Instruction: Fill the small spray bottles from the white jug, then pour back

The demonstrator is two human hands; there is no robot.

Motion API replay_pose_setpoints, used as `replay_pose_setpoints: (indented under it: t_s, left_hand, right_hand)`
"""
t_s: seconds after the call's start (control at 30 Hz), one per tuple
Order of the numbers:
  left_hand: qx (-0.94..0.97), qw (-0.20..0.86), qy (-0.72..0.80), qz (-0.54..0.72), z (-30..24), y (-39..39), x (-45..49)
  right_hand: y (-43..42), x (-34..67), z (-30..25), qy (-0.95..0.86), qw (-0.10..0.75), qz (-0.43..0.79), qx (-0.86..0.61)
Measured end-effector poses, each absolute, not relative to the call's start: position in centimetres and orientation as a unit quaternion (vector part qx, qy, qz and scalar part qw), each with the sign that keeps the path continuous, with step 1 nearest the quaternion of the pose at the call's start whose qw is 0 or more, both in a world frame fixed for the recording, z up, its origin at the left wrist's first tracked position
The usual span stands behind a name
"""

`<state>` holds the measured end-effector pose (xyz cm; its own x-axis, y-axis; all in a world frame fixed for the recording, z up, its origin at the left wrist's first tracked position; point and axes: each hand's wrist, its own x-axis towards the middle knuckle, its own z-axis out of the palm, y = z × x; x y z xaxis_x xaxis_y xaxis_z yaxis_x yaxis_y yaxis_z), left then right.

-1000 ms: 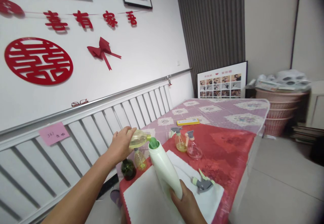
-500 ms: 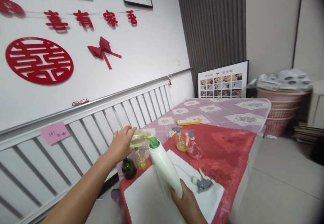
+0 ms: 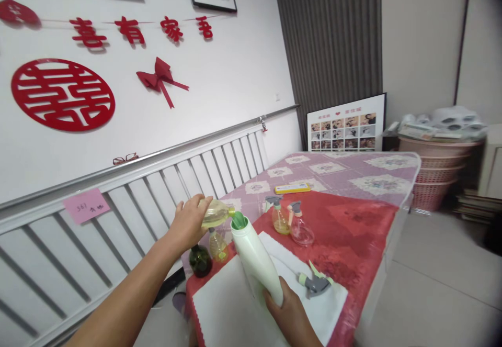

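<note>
Pale green plastic bottle (image 3: pixel 257 263) stands tilted over the white cloth (image 3: pixel 219 308), mouth up and leaning toward the left hand (image 3: pixel 190 220). Right hand (image 3: pixel 289 310) grips it near its lower end; fingers curled around the body, some hidden behind it. Left fingers are wrapped around a small clear bottle of yellowish liquid (image 3: pixel 215 214), held nearly on its side. Its yellow-green neck points at the green spout (image 3: pixel 238 221) in the larger bottle's mouth; cannot tell whether the two touch, or whether liquid is running.

White cloth lies on a red cloth (image 3: pixel 349 216), over the flower-patterned surface (image 3: pixel 325 168). Grey-and-green spray head (image 3: pixel 315 284) rests on the white cloth, to the right of the tilted bottle, its tube extending leftward.

Below the left hand: dark green bottle (image 3: pixel 200 263) just beside a clear yellowish bottle (image 3: pixel 218 247). Farther back, two spray bottles stand side by side: one with yellow liquid (image 3: pixel 281 224), one clear pinkish (image 3: pixel 301 234). Yellow-edged flat box (image 3: pixel 292 188) lies behind them.
</note>
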<state>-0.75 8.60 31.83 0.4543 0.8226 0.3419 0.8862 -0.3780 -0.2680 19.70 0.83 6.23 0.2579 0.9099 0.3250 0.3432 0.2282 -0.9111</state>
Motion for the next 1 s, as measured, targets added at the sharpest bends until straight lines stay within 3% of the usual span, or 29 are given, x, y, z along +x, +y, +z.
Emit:
replay_pose_setpoints:
  t_s: [0.6, 1.0]
  left_hand:
    - [-0.821, 0.191, -0.534, -0.067, 31.84, 8.61, -0.64]
    - [-0.826, 0.189, -0.526, -0.071, 31.63, 8.97, -0.89]
  right_hand:
    - [0.77, 19.68, 6.21, -0.554, 0.571, 0.245, -0.554]
    - [0.52, 19.91, 6.89, -0.568, 0.537, 0.243, -0.575]
